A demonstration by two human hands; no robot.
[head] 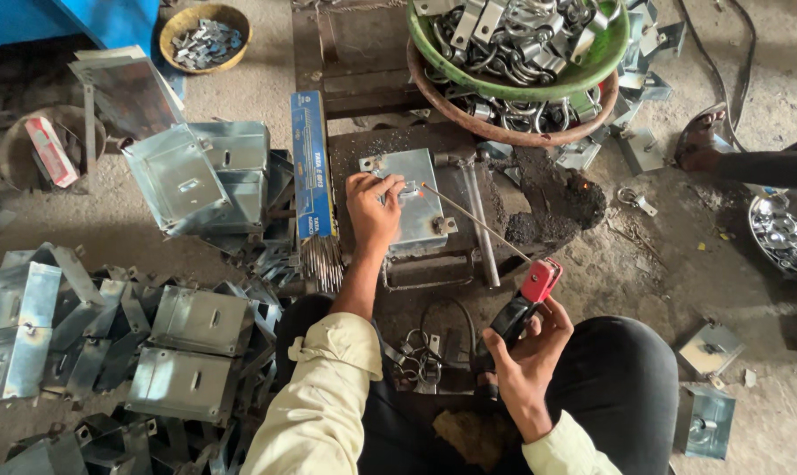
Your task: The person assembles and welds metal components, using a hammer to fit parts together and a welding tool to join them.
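Note:
My left hand (371, 209) rests on a square galvanised metal box (409, 204) lying on a dark work block, its fingers pinching a small metal clip (408, 188) on the box's top. My right hand (525, 362) grips a black and red welding electrode holder (529, 295). A thin welding rod (476, 223) runs from the holder up and left, its tip just beside the clip and my left fingers.
Several finished metal boxes (196, 180) are piled at left. A blue pack of welding rods (311, 176) lies beside the block. A green bowl of metal clips (522, 44) sits at top, a wicker bowl (205, 35) at top left. Another person's sandalled foot (702, 141) is at right.

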